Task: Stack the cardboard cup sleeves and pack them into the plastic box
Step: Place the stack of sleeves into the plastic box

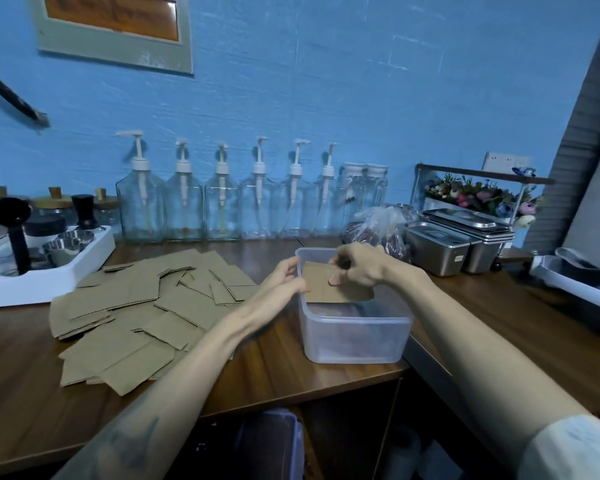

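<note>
1. Table (326, 379) front edge crosses lower centre; bare wood shows left of the plastic box (355, 336), frame centre.
2. My left hand (286, 280) pinches the left edge of the held sleeve (326, 284); my right hand (357, 268) curls round its top edge, holding it tilted over the box's far rim.
3. Loose sleeves (146, 313) sprawl centre-left.
4. Pump bottles (222, 202) line the wall behind.

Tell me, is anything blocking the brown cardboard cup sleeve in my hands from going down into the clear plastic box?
Nothing visible blocks it. The brown cardboard cup sleeve, held by the left hand and right hand, sits over the open, lidless clear plastic box, whose visible interior looks empty.
</note>
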Motion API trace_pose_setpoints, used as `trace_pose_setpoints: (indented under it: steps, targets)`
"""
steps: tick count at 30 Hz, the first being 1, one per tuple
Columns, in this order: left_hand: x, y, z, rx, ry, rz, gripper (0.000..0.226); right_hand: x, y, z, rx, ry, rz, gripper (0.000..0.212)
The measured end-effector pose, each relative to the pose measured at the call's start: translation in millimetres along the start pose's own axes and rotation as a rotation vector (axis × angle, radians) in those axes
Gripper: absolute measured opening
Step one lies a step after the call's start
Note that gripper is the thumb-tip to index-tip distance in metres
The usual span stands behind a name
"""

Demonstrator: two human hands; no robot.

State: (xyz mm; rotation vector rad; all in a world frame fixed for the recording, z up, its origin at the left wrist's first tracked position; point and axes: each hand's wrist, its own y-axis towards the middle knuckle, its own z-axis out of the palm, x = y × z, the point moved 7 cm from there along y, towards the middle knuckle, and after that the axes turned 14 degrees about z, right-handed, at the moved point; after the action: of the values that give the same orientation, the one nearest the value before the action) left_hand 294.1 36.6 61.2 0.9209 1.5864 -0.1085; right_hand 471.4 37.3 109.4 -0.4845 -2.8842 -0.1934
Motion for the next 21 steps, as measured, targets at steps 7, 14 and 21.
trace_pose_setpoints:
  steps: [7,14,21]
  targets:
    - [-2.0,0.3,1.9,-0.007,-0.006,-0.002,0.086,1.4,17.9,-0.9,-0.042,-0.057,-0.067,0.045]
    - [-4.3,0.8,4.7,-0.004,-0.023,-0.005,0.079,0.4,22.2,-1.0,-0.084,0.011,-0.144,0.038]
    - [-3.4,1.4,4.4,-0.003,-0.016,-0.008,0.088,0.5,19.9,5.9,-0.046,-0.113,-0.125,0.053]
